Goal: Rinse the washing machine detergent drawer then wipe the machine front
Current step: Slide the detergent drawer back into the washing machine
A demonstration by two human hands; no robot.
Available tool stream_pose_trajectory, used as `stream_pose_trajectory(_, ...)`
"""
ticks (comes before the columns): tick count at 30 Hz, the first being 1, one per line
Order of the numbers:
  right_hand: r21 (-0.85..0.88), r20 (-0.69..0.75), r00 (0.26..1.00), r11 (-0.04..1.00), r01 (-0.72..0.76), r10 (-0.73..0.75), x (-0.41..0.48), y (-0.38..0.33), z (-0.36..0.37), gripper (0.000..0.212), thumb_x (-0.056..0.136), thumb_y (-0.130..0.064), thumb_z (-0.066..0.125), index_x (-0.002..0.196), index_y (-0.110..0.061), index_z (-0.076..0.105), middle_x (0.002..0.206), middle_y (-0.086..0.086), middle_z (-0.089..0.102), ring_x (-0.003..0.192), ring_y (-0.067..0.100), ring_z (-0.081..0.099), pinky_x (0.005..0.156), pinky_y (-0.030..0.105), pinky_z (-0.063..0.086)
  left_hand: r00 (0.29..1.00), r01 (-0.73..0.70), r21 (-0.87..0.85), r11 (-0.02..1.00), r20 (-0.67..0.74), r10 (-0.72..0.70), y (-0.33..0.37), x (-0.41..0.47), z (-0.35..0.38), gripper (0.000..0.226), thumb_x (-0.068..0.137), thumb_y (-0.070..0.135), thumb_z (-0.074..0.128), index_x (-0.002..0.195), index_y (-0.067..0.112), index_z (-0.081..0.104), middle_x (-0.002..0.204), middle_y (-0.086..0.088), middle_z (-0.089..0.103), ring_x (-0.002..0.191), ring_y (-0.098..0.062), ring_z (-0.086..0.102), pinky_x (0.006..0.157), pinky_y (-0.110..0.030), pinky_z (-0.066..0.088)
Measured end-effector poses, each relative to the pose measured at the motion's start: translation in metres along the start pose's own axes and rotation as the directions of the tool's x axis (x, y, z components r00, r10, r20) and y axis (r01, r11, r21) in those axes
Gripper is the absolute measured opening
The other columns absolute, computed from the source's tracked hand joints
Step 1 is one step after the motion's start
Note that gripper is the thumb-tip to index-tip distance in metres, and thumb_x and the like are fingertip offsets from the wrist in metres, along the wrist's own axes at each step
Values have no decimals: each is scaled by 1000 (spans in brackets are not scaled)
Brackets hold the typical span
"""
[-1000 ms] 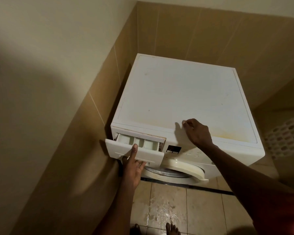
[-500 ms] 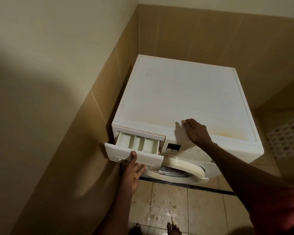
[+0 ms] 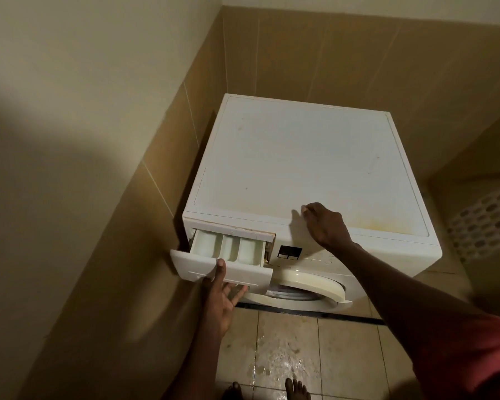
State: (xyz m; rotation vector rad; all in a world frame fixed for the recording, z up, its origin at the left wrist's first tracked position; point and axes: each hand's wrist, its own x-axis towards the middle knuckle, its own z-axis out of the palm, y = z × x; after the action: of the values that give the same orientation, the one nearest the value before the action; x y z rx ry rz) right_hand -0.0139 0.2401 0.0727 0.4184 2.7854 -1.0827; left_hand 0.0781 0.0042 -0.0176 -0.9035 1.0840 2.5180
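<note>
The detergent drawer point(image 3: 228, 255) stands partly out of its slot at the top left of the washing machine point(image 3: 300, 157), its 3 compartments showing. Our left hand point(image 3: 218, 298) pinches the drawer's front panel, thumb on top and fingers underneath. Our right hand point(image 3: 325, 226) rests on the machine's top near the front edge, holding nothing; we cannot tell how tightly its fingers curl. We judge this the removal step, with rinsing not yet begun. Next we need a level pull, probably with a catch to release.
</note>
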Motion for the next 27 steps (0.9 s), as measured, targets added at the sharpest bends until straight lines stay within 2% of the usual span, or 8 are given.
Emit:
stream_pose_trajectory(5, -16, 0, 1000, 999, -31, 31, 0, -3, 0, 35, 100, -37, 41, 121, -15, 58, 113, 13, 66, 109, 34, 56, 81, 30, 37, 999, 45, -28, 999, 6, -45, -4, -19, -20, 138, 27, 52, 96, 147, 24, 35, 139, -19, 53, 125, -38, 53, 76, -45, 62)
stream_pose_trajectory(10, -1, 24, 999, 999, -33, 33, -4, -5, -3, 36, 100, -36, 41, 123, -14, 58, 119, 11, 64, 114, 34, 53, 82, 29, 36, 998, 64, -14, 998, 6, -64, -4, -40, -35, 135, 25, 51, 97, 144, 22, 39, 134, -17, 58, 116, -34, 61, 80, -46, 59)
stream_pose_trajectory(15, 3, 28, 999, 999, -35, 35, -4, -6, -5, 37, 99, -38, 42, 125, -14, 57, 120, 13, 63, 115, 33, 54, 85, 30, 38, 996, 85, -50, 995, -17, -86, -4, -49, -35, 130, 28, 47, 99, 142, 21, 42, 136, -19, 58, 119, -38, 59, 77, -45, 62)
stream_pose_trajectory(17, 6, 34, 999, 999, -33, 33, -5, -6, -5, 37, 99, -37, 42, 125, -14, 57, 122, 13, 63, 116, 34, 54, 90, 33, 40, 995, 92, -52, 994, -29, -93, -4, -50, -36, 119, 38, 44, 97, 141, 20, 42, 134, -19, 59, 118, -38, 59, 79, -46, 61)
stream_pose_trajectory(18, 4, 38, 999, 999, -33, 33, -5, -6, -5, 37, 100, -37, 42, 125, -13, 57, 123, 13, 62, 116, 34, 53, 91, 34, 40, 995, 93, -56, 994, -35, -95, -4, -51, -36, 106, 51, 42, 93, 142, 19, 41, 134, -20, 58, 118, -38, 60, 80, -47, 61)
stream_pose_trajectory(20, 5, 44, 998, 999, -37, 37, -6, -8, -5, 38, 100, -37, 42, 126, -14, 56, 124, 13, 62, 118, 34, 52, 93, 34, 41, 996, 75, -74, 994, -46, -78, -7, -52, -37, 81, 74, 33, 72, 145, 17, 38, 137, -20, 56, 119, -38, 58, 82, -47, 59)
stream_pose_trajectory(25, 10, 44, 998, 999, -38, 37, -6, -6, -3, 36, 99, -37, 44, 124, -16, 57, 122, 14, 62, 114, 34, 55, 90, 34, 42, 997, 62, -67, 996, -36, -64, -11, -50, -37, 61, 90, 25, 57, 147, 16, 36, 141, -23, 52, 123, -41, 54, 88, -51, 53)
stream_pose_trajectory(27, 11, 47, 998, 999, -41, 41, -5, -6, -3, 35, 98, -37, 44, 124, -16, 57, 123, 13, 62, 115, 34, 54, 91, 34, 41, 997, 65, -70, 995, -41, -68, -12, -50, -36, 66, 86, 25, 59, 147, 16, 36, 141, -23, 51, 124, -42, 53, 88, -50, 54)
